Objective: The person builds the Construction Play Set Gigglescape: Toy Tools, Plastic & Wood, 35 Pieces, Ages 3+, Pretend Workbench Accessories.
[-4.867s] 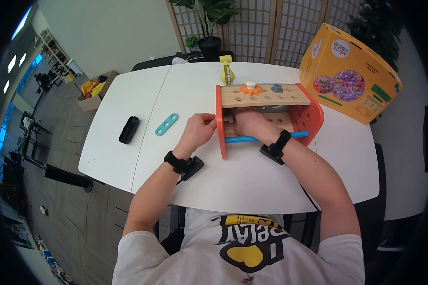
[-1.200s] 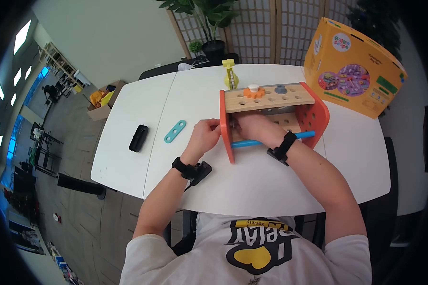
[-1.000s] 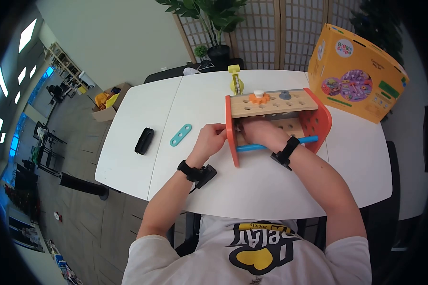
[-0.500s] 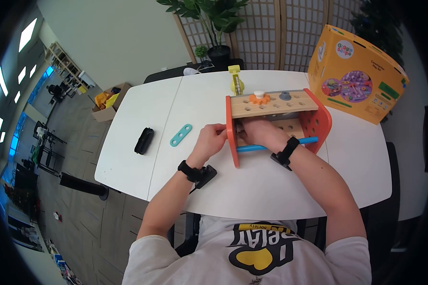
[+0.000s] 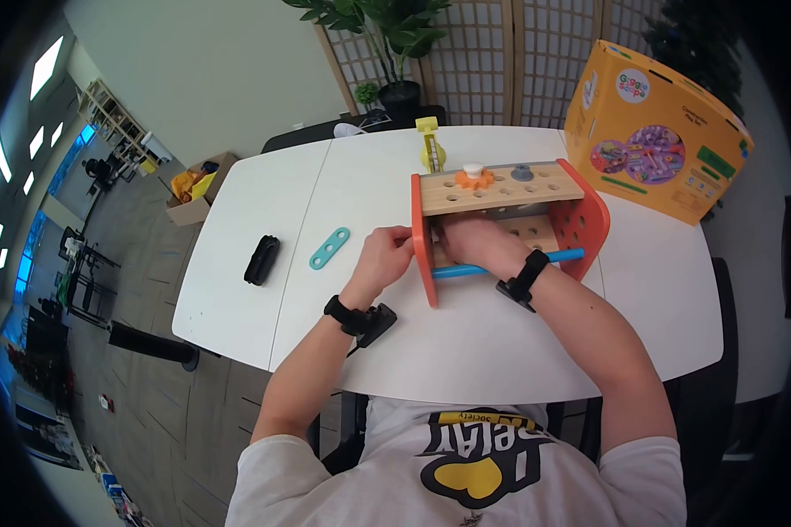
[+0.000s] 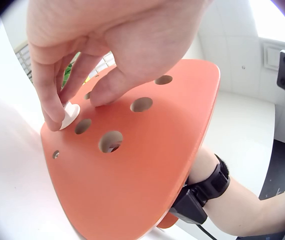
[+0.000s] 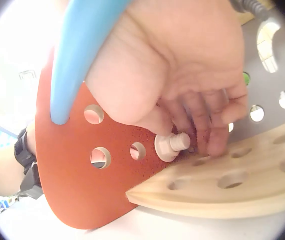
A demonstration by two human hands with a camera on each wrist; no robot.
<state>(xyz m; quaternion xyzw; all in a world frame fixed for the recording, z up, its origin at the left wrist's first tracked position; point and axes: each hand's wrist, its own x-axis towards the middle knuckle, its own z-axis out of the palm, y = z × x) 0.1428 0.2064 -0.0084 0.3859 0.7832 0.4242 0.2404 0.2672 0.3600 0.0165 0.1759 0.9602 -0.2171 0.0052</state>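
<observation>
A toy workbench has a red-orange side panel [image 5: 422, 250], a wooden top [image 5: 501, 187] and a blue bar [image 5: 460, 270]. Outside that panel, my left hand [image 5: 385, 262] has its fingertips curled on a white round bolt head [image 6: 71, 115]; the thumb lies on the panel. Inside the bench, my right hand [image 5: 483, 243] reaches over the bar. The right wrist view shows its thumb and curled fingers around a white nut [image 7: 164, 147] on a threaded bolt end [image 7: 181, 141]. Where each right fingertip touches is partly hidden.
A teal strip with holes [image 5: 330, 249] and a black case [image 5: 262, 260] lie to the left. Behind the bench stands a yellow toy [image 5: 431, 154]; a big yellow box [image 5: 655, 136] is at the back right. An orange gear [image 5: 474, 180] sits on top.
The head view has shifted slightly. Both hands remain at the same side panel, with small changes in how the right fingers lie.
</observation>
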